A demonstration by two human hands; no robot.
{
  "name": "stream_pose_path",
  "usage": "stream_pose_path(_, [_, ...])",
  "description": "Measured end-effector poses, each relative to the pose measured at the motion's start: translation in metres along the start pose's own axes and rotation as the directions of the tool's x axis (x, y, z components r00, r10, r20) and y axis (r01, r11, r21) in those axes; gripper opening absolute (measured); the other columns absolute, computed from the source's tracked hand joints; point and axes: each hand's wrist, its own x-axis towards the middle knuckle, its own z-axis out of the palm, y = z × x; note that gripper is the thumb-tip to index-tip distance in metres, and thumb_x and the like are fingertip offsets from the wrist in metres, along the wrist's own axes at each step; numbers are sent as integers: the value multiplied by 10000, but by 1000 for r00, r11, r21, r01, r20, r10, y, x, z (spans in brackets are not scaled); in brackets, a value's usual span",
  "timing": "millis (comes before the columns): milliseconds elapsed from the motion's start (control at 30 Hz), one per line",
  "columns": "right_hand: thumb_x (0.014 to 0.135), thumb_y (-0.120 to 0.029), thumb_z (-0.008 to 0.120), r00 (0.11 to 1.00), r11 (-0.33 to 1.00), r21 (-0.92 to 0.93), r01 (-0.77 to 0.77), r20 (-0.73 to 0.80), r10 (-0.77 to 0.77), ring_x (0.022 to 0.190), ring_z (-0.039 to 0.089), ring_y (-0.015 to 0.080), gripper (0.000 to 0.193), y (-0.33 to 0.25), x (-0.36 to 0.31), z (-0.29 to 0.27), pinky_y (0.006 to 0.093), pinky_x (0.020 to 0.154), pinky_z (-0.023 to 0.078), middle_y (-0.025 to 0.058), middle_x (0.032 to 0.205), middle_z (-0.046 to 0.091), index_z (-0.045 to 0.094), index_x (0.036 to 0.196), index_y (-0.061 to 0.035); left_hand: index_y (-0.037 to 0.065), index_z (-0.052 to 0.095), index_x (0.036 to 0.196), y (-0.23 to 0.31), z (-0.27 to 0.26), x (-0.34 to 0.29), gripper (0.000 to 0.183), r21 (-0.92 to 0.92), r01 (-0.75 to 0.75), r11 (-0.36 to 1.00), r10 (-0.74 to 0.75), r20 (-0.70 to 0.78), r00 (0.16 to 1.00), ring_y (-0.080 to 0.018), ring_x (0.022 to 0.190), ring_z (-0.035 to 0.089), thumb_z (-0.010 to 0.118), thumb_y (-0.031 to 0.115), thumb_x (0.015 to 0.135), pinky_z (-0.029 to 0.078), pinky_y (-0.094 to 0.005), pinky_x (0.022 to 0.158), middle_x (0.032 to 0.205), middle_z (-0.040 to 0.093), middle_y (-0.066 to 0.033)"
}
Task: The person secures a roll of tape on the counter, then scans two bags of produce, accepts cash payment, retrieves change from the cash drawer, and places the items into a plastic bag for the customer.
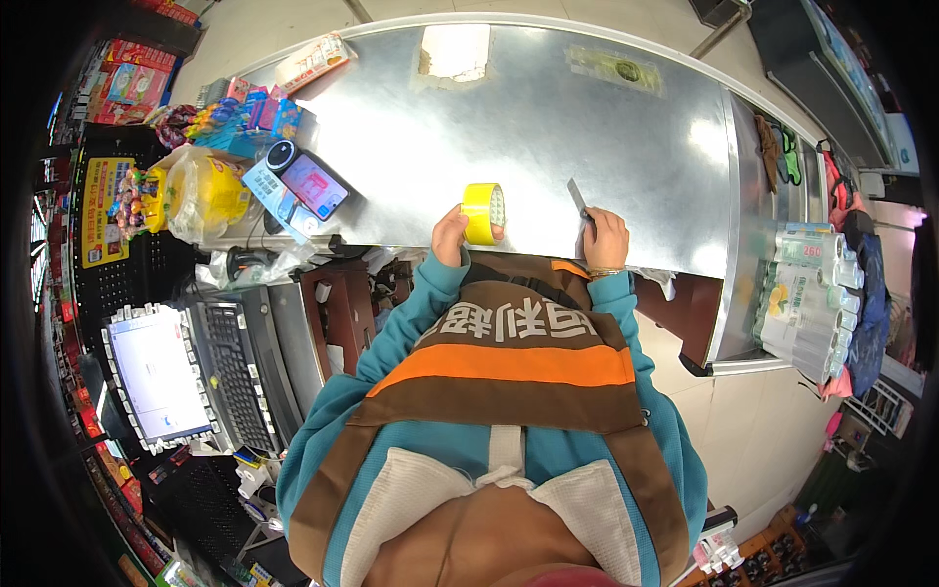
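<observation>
My left hand (450,235) is closed round the lower left side of a roll of yellow tape (477,213), with a fingertip showing inside its ring. The roll stands on edge over the near side of the metal counter (391,147). To its right, my right hand (607,241) is closed on a small knife (577,199). Its flat grey blade points up and away to the left, apart from the tape. Most of the knife's handle is hidden in my fingers.
A payment terminal (311,183) and a yellow tub (210,196) in clear plastic stand on the left. Beyond them lies a box (315,62). A monitor (159,372) and keyboard (240,377) are lower left. Packs of rolls (807,298) stand right of the counter.
</observation>
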Motion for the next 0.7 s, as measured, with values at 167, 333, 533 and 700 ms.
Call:
stream_pose_path(167, [714, -61, 625, 1000, 998, 65, -12, 23, 10, 866, 549, 288, 420, -11, -4, 0, 388, 785, 445, 82, 919, 602, 572, 1130, -94, -115, 446, 1205, 0, 8, -10, 407, 8, -34, 999, 35, -141, 989, -260, 626, 625, 388, 163, 912, 533, -321, 609, 777, 635, -188])
stream_pose_path(333, [701, -53, 622, 983, 956, 253, -152, 140, 120, 784, 559, 292, 401, -26, -13, 0, 383, 721, 470, 79, 837, 565, 567, 1098, -73, -42, 543, 1025, 10, 8, -34, 241, 7, -2, 1000, 4, -288, 958, -164, 473, 530, 440, 161, 948, 461, -275, 464, 634, 589, -111])
stream_pose_path(533, [770, -56, 613, 941, 887, 348, -304, 254, 223, 751, 598, 268, 490, -38, -39, 15, 358, 690, 488, 106, 891, 594, 471, 1238, -74, -18, 565, 965, 14, 2, -66, 200, -43, -48, 998, 26, -415, 909, -129, 444, 515, 505, 171, 941, 422, -244, 397, 617, 577, -86])
stream_pose_path(700, [798, 1, 618, 937, 749, 595, -290, 336, 96, 767, 566, 151, 524, -75, -57, 25, 301, 715, 483, 66, 907, 582, 445, 1286, -77, 3, 565, 996, 10, -15, -103, 213, -86, -25, 996, -28, -561, 827, -136, 503, 573, 536, 205, 937, 459, -239, 414, 690, 597, -83])
